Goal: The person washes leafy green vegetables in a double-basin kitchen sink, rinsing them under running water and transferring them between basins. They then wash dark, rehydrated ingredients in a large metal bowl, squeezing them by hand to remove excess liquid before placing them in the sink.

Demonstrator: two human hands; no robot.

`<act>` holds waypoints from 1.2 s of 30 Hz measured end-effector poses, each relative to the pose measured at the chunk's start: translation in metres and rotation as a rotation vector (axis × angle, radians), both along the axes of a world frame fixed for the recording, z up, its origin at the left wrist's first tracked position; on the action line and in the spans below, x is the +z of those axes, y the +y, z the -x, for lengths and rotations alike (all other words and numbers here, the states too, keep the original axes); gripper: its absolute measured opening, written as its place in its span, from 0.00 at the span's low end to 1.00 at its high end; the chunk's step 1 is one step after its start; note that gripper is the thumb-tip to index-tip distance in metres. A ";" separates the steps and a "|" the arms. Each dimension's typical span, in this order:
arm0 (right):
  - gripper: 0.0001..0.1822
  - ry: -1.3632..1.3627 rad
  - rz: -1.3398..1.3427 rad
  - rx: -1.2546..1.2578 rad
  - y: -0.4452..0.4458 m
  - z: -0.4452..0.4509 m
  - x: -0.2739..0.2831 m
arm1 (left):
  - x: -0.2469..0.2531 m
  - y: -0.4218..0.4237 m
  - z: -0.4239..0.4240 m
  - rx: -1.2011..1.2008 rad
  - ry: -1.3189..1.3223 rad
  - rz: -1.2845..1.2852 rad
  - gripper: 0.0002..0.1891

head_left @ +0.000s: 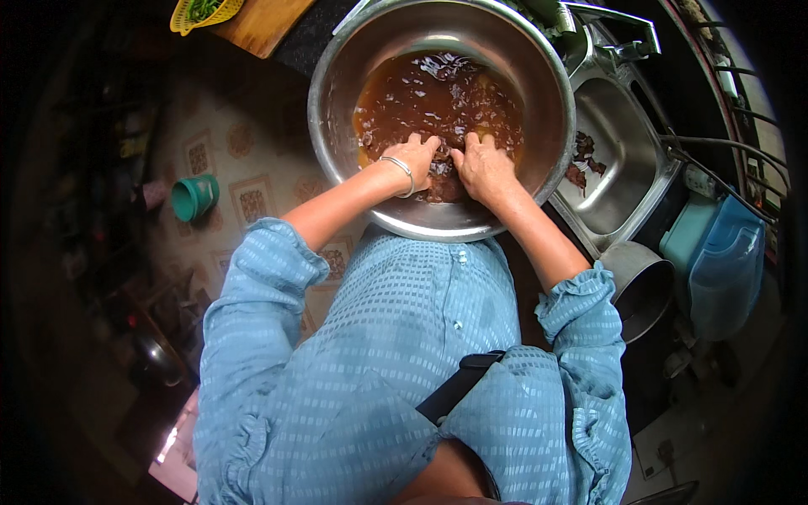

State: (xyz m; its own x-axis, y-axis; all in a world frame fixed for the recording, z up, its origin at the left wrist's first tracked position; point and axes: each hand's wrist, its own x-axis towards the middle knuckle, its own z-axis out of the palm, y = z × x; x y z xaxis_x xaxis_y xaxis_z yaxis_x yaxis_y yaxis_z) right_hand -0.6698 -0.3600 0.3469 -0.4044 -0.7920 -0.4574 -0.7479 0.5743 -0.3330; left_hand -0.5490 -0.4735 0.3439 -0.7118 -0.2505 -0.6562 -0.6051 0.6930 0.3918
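Observation:
A large round metal basin (442,230) stands before me, partly filled with reddish-brown liquid (410,95). Wet dark brown pieces (445,188) lie in it near the close side; what they are I cannot make out. My left hand (411,165), with a silver bangle at the wrist, reaches into the liquid at the left of these pieces. Across from it, my right hand (485,165) dips in at their right, its thumb towards the left hand. Both sets of fingertips are hidden by the liquid and the pieces, so a hold cannot be made out.
A steel sink (622,183) lies to the right, with dark brown scraps (584,161) inside and a tap (631,50) above. Beyond are a metal pot (644,303) and a blue plastic container (726,271). A wooden board (268,25) and yellow basket (221,16) sit upper left; a green bucket (194,197) is on the floor.

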 end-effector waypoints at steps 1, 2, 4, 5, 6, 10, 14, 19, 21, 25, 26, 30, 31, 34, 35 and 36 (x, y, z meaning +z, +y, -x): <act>0.25 -0.173 -0.038 -0.092 -0.005 -0.002 -0.009 | -0.008 0.002 0.002 0.135 0.053 -0.079 0.34; 0.27 -0.314 -0.052 -0.192 -0.011 -0.005 -0.012 | -0.015 0.000 0.006 0.225 0.058 -0.168 0.32; 0.33 -0.570 0.019 -0.327 -0.017 -0.006 -0.025 | -0.014 0.000 0.015 0.307 0.139 -0.203 0.28; 0.32 -0.813 0.074 -0.563 -0.017 -0.004 -0.035 | -0.008 0.002 0.017 0.306 0.214 -0.139 0.26; 0.32 -1.056 0.127 -0.800 -0.020 -0.008 -0.037 | 0.002 0.004 0.017 0.308 0.285 -0.078 0.24; 0.26 -1.908 0.496 -1.076 -0.020 0.001 -0.011 | 0.073 0.018 0.022 0.134 0.501 0.040 0.24; 0.23 -1.968 0.774 -1.125 -0.026 0.008 0.016 | 0.114 0.017 0.019 0.272 0.873 0.218 0.23; 0.22 -1.832 0.953 -1.093 -0.034 0.002 0.048 | 0.058 0.002 0.011 1.448 0.771 -1.148 0.25; 0.21 -1.482 1.016 -0.964 -0.034 -0.004 0.036 | 0.048 0.006 0.019 1.395 0.620 -1.666 0.31; 0.24 -0.151 1.031 -0.099 -0.023 -0.014 0.038 | 0.033 0.009 0.024 1.663 0.658 -1.780 0.28; 0.24 -0.149 1.031 -0.117 -0.021 -0.023 0.045 | 0.029 0.010 0.021 1.601 0.673 -1.844 0.25; 0.08 -0.049 1.142 -0.136 -0.039 -0.027 0.052 | 0.017 0.019 0.017 1.462 0.840 -1.800 0.15; 0.10 -0.002 1.113 -0.201 -0.043 -0.025 0.053 | 0.023 0.023 0.020 1.491 0.847 -1.709 0.15; 0.13 -0.067 1.038 -0.172 -0.040 -0.026 0.048 | 0.041 0.015 0.015 1.605 0.779 -1.719 0.26; 0.14 -0.063 1.031 -0.111 -0.036 -0.031 0.050 | 0.049 0.010 0.011 1.630 0.756 -1.751 0.29; 0.14 -0.083 1.053 -0.074 -0.033 -0.037 0.052 | 0.061 0.009 0.008 1.649 0.696 -1.640 0.35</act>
